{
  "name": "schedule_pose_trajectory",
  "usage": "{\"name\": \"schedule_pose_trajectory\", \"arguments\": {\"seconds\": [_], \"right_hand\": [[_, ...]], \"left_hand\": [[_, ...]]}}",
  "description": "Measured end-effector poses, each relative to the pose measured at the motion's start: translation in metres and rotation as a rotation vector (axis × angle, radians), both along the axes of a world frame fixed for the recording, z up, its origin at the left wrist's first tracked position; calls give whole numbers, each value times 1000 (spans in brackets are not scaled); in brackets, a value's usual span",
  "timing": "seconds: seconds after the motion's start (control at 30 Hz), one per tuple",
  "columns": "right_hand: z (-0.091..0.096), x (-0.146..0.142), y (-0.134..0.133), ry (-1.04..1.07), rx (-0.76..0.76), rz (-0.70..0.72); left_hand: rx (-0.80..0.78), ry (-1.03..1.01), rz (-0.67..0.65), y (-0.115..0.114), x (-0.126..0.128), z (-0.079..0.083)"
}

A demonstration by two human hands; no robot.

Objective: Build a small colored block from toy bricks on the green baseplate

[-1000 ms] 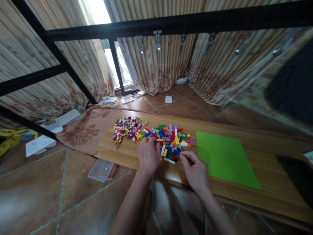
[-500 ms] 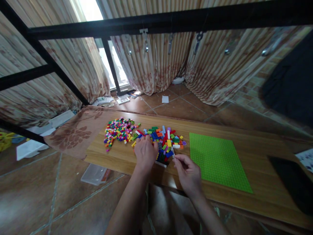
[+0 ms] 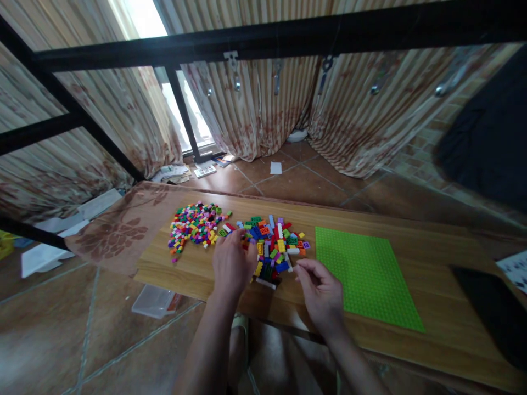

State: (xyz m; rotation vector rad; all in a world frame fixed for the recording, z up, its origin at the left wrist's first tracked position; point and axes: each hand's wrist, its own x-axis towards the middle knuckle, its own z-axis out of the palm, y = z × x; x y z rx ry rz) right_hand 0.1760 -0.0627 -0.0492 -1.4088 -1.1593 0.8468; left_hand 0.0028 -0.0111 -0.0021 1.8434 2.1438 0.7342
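A heap of larger toy building bricks point(image 3: 281, 246) in many colours lies on the wooden board point(image 3: 288, 299). My left hand point(image 3: 233, 262) is over the left side of this heap, thumb apart from the bent fingers, fingertips partly hidden. To the right of the heap, my right hand point(image 3: 321, 288) has thumb and forefinger pinched together. Whatever is between them is too small to make out. A narrow white brick point(image 3: 290, 263) lies just left of those fingertips. Beyond my right hand, a bright green studded baseplate point(image 3: 370, 280) lies flat.
Left of the heap is a spread of smaller bricks point(image 3: 197, 224). A dark flat object point(image 3: 489, 307) lies at the board's right end. Below on the tiled floor sits a clear plastic box point(image 3: 151, 301). A black metal bar point(image 3: 255, 41) crosses in front of the curtains.
My left hand has shifted left, uncovering more of the bricks in the heap. My right hand, still pinched, has drawn slightly right, away from the heap. The view has shifted slightly.
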Motion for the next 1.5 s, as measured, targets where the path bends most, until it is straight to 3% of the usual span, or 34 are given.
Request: {"name": "schedule_pose_trajectory", "arguments": {"seconds": [0.2, 0.3, 0.37, 0.5, 0.83, 0.97, 1.07, 1.23, 1.37, 1.5], "right_hand": [[7, -2, 10, 250, -23, 69], [13, 1, 13, 327, 16, 118], [18, 4, 15, 343, 47, 153], [23, 9, 16, 343, 61, 204], [22, 16, 20, 510, -5, 149], [24, 18, 20, 475, -25, 136], [24, 15, 20, 516, -36, 79], [24, 13, 22, 775, -36, -33], [26, 14, 25, 926, -109, 30], [24, 16, 27, 986, -208, 91]], "left_hand": [[-196, -1075, -270, -21, 16, 12], [-356, -1452, -276, -25, 34, 11], [-437, -1583, -240, -24, 43, 9], [-424, -1572, -203, -20, 54, 3], [-275, -1235, -443, -20, 67, 3], [-220, -1101, -428, -20, 72, 0], [-206, -1132, -365, -20, 77, -4], [-276, -1320, -333, -18, 82, -5], [-331, -1334, -361, -18, 81, -2], [-335, -1211, -387, -19, 78, -3]]}}
